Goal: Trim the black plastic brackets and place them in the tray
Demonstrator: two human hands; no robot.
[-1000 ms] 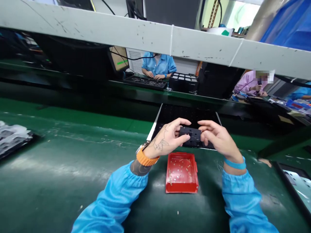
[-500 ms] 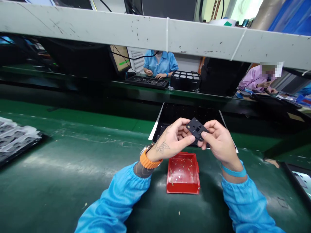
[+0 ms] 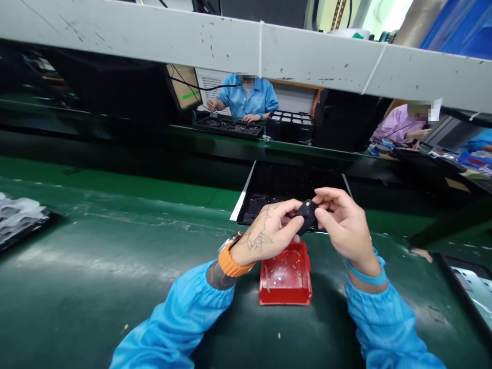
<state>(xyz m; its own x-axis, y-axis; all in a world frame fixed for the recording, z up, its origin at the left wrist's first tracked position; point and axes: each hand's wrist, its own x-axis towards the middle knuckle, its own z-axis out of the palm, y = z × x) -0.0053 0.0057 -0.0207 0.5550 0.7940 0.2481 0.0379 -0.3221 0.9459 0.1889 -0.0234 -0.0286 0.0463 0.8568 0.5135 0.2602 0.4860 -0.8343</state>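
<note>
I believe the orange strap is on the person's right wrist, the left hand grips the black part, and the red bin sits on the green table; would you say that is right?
Not quite; the side is wrong. The head view shows the orange strap on the left wrist. The left hand does grip the black part, and the red bin sits on the green table.

Beam (image 3: 154,38): pale grey, scuffed, slanting across the top
Worktop (image 3: 96,287): green, glossy, soft pale reflections at left
Far panel (image 3: 292,100): greyish white, orange-edged, below the beam
Louvred panel (image 3: 212,84): white, beside a monitor (image 3: 185,89)
Upper right: yellowish wall (image 3: 326,18), bright whitish glow (image 3: 386,20) near it
</note>
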